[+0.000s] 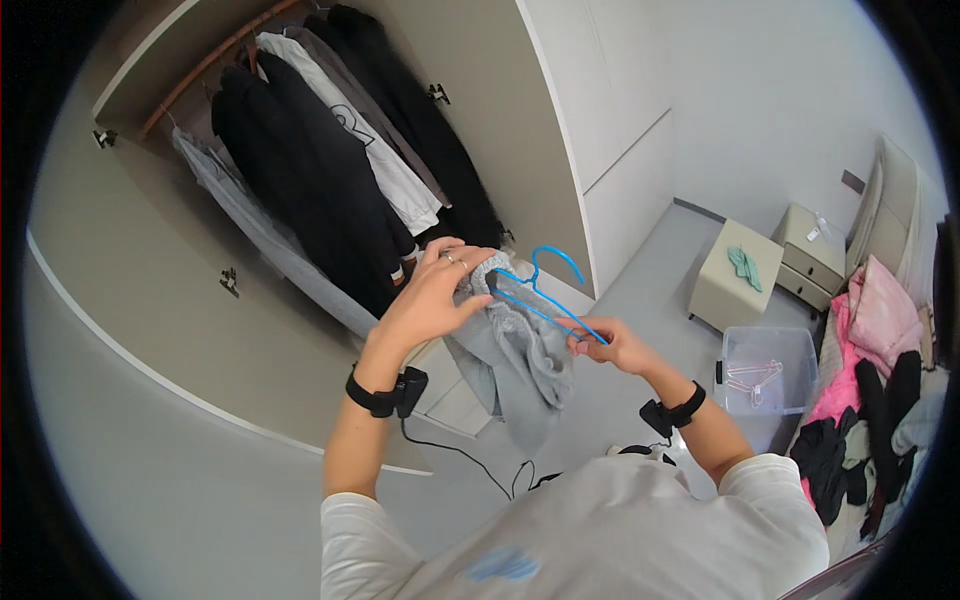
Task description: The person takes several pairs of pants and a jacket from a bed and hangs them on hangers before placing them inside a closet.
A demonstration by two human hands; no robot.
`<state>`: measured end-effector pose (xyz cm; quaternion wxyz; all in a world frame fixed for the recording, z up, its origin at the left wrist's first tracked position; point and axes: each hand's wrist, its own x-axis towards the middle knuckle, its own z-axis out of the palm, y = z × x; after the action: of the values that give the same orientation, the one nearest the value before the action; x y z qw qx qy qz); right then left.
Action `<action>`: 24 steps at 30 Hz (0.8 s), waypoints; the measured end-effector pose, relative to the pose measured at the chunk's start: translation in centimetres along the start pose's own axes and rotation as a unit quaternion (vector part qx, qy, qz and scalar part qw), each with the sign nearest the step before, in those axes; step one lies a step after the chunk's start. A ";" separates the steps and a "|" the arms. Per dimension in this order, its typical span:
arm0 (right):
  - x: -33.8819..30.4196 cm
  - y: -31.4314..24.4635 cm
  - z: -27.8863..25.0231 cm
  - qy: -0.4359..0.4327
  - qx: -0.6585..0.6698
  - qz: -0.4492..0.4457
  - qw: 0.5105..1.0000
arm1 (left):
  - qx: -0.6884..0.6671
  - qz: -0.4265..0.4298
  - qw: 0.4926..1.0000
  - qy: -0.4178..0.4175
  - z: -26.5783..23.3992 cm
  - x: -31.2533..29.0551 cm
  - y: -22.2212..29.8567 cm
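A grey knitted garment [515, 345] hangs in front of me, its lower part drooping loose. My left hand [435, 290] grips its upper edge, fingers over the top and thumb below. A blue clothes hanger [560, 304] runs partly into the garment, its left end hidden in the cloth, its hook up and curving right. My right hand [612, 347] pinches the hanger's right end. The garment's exact kind is hard to make out in its folds.
An open wardrobe [500, 60] holds black, white and grey clothes [300, 150] on a wooden rail. To the right stand a beige stool [735, 275] with a green cloth, a drawer cabinet [808, 260], a clear bin [765, 370] holding hangers, and a bed heaped with clothes [875, 320].
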<state>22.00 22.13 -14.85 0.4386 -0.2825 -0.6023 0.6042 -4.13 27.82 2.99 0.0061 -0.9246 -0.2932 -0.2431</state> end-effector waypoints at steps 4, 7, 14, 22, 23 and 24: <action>2.2 -0.8 -4.2 -0.121 0.012 -0.050 0.991 | 0.125 -0.019 0.990 -0.070 -1.3 0.6 -3.0; 4.5 -0.4 -8.6 -0.112 0.135 -0.047 0.983 | 0.050 -0.073 0.996 -0.017 -1.3 0.4 -2.9; 13.4 2.5 -5.2 0.023 -0.230 -0.048 0.972 | 0.004 -0.116 0.993 0.017 -2.2 0.7 -2.6; 17.1 5.1 -12.5 -0.010 -0.438 0.011 0.899 | 0.104 -0.191 0.976 0.004 -3.7 -5.0 -6.3; 16.7 3.3 -13.1 -0.019 -0.302 0.081 0.950 | 0.105 -0.214 0.971 0.004 -3.2 -6.3 -6.8; 16.0 1.3 -13.3 -0.026 -0.160 0.150 0.975 | 0.106 -0.234 0.967 0.004 -2.6 -7.4 -7.1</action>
<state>26.04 42.55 -14.63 0.2759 -0.4203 -0.6530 0.5664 -14.42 29.32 1.05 0.0481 -0.8237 -0.5251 -0.2086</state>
